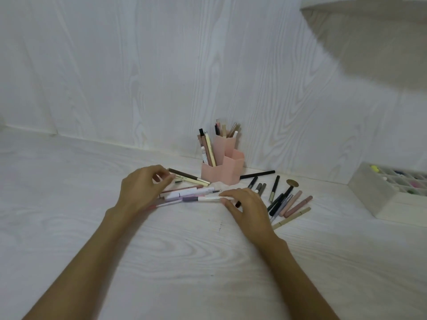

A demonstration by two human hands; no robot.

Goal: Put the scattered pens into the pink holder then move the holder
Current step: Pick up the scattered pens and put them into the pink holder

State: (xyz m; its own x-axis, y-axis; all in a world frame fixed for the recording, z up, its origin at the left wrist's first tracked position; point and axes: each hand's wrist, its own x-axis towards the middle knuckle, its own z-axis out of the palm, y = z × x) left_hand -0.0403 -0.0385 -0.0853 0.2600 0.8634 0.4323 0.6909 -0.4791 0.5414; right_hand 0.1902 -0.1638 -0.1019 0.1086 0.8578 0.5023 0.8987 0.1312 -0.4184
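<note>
The pink holder (pixel 225 166) stands near the back wall with several pens upright in its compartments. In front of it a cluster of pink and white pens (pixel 187 194) lies flat on the table. My left hand (pixel 142 188) hovers over the cluster's left end, fingers curled, with nothing plainly in its grip. At the cluster's right end my right hand (pixel 245 205) has its fingertips on a white pen (pixel 209 198). A second scatter of dark and pink pens (pixel 286 200) lies to the right. A brown and cream pen (pixel 188 177) lies left of the holder.
A grey divided organiser box (pixel 379 190) with small coloured items sits at the right edge. The white wood-grain table (pixel 184 250) meets a matching wall behind the holder. A black pen (pixel 257 174) lies beside the holder's right side.
</note>
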